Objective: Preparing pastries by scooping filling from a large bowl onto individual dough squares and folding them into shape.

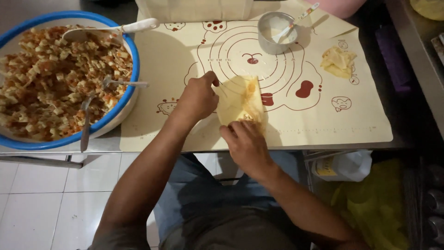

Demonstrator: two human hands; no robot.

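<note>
While both hands fold the wrapper (240,99), filling bowl (121,34) sits left.

pale folded wrapper (240,99), filling inside, on mat

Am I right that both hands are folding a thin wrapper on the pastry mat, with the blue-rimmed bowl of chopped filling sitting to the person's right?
Not quite. The head view shows the blue-rimmed bowl on the person's left, not the right. The rest holds: the left hand and the right hand are both on the thin wrapper, folding it on the pastry mat.
</note>
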